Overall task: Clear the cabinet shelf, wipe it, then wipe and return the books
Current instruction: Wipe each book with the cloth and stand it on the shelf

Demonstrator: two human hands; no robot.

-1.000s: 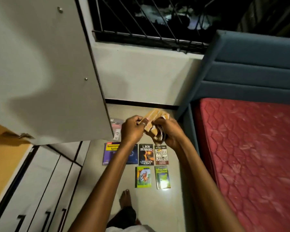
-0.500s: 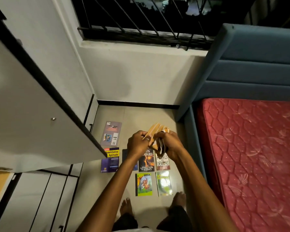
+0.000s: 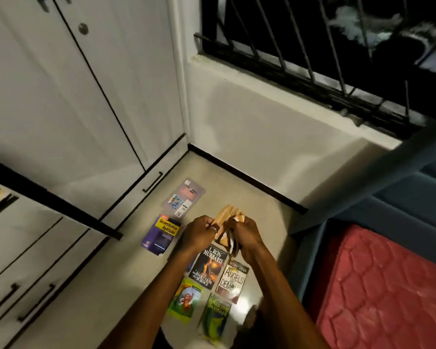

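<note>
An orange-and-white striped cloth [image 3: 226, 221], bunched, sits at lower centre of the frame. Six books lie flat, covers up, on the floor: a grey one [image 3: 183, 199], "Quantitative Aptitude" [image 3: 161, 234], "The Evolution of a Science" [image 3: 208, 267], "Angels and Demons" [image 3: 232, 280], a green cartoon cover [image 3: 185, 301] and a green glossy one [image 3: 215, 317].

Both forearms were bare to the bottom edge of the view, with no sleeve showing. The left hand [image 3: 199, 233] wore a thin, pale metallic ring on one finger. The right hand [image 3: 247, 235] carried no visible jewellery. A bare foot [image 3: 252, 314] showed blurred near the bottom.
</note>
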